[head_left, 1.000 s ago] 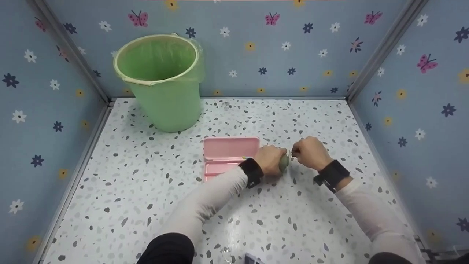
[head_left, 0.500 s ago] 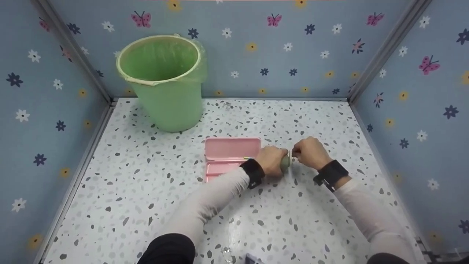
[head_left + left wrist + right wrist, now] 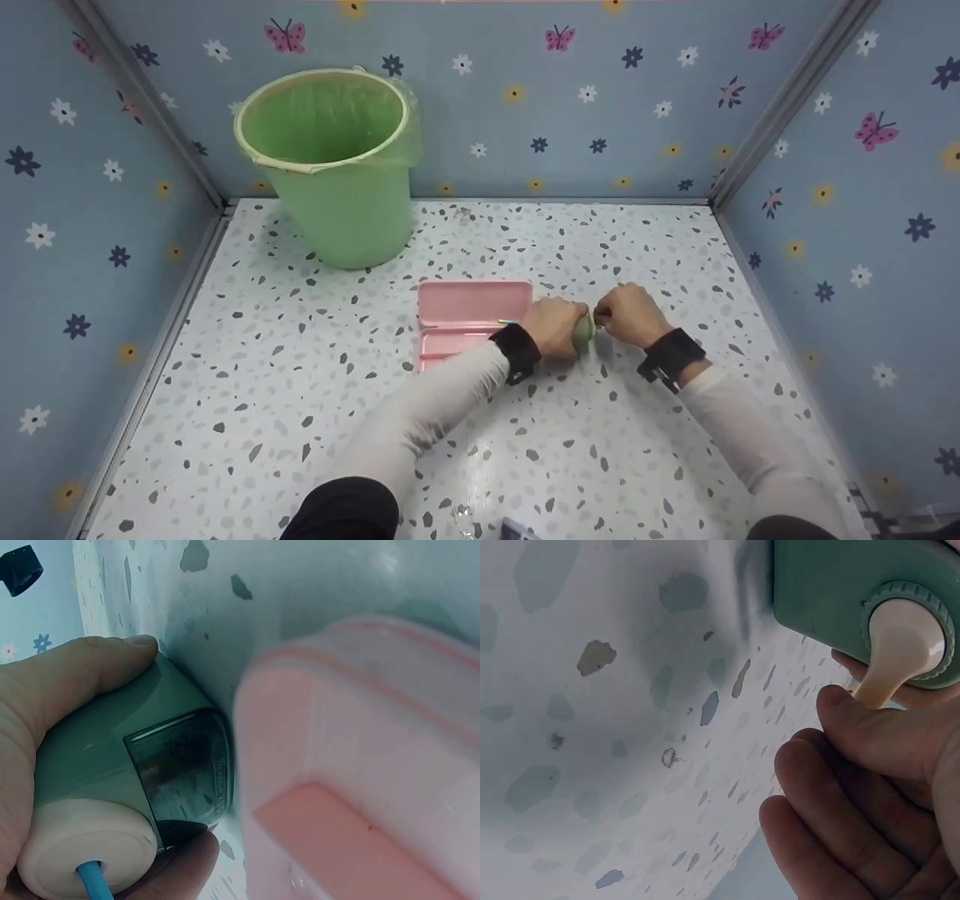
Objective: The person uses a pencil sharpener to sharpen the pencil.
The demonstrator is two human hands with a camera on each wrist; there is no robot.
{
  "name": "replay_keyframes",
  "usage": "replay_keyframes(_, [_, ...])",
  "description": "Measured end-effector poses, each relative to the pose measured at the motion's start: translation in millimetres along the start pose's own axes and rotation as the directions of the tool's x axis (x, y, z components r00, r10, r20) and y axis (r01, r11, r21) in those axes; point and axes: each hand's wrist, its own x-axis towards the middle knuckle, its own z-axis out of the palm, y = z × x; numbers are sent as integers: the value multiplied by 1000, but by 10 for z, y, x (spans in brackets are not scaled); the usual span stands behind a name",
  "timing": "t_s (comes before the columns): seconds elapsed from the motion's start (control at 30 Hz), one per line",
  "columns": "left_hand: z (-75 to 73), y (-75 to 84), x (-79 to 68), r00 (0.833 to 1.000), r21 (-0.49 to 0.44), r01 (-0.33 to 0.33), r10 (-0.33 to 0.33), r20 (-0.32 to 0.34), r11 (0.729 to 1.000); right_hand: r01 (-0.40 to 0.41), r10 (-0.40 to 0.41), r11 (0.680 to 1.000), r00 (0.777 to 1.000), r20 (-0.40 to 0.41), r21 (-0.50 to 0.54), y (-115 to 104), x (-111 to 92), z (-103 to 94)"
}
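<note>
- Between the two hands, toward the right of the speckled tabletop (image 3: pixel 262 315): one green sharpener (image 3: pixel 583 334). Whether its base touches the tabletop cannot be told.
- Left hand (image 3: pixel 553 328): curled round the sharpener body from the left side. Thumb lies along one face and a finger along the opposite face; a dark transparent window (image 3: pixel 184 772) shows between them.
- Right hand (image 3: pixel 636 315): just beside the sharpener, on its right side. Fingers are bent inward; the thumb pinches the end of the pale crank handle (image 3: pixel 896 645). The forefinger's contact is partly hidden.
- Crank handle: mounted in a ribbed green collar (image 3: pixel 870 611), on the sharpener end facing the right hand.
- Blue pencil (image 3: pixel 95 881): inserted in the hole of the pale round face (image 3: pixel 52 840), at the end opposite the crank.
- Pink case (image 3: pixel 475 302): left of the sharpener, lid laid back, partly covered by the left forearm.
- Green bin (image 3: pixel 352 217): rear left, lined with a translucent bag, well apart from both hands.
</note>
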Motion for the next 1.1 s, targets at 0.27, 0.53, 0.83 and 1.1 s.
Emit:
replay_keyframes(0.27, [10, -2, 5, 1000, -25, 9, -9, 1, 1000, 19, -19, 999, 1000, 9, 27, 71, -64, 119])
replay_keyframes(0.53, [16, 3, 6, 1000, -25, 19, -19, 9, 1000, 5, -8, 998, 999, 44, 57, 67, -143, 180])
replay_keyframes(0.83, [10, 0, 0, 1000, -44, 15, -15, -7, 999, -45, 45, 999, 997, 55, 0, 9, -191, 219])
replay_keyframes(1.1, [25, 9, -5, 999, -52, 42, -42, -7, 998, -39, 39, 999, 996, 75, 6, -13, -238, 246])
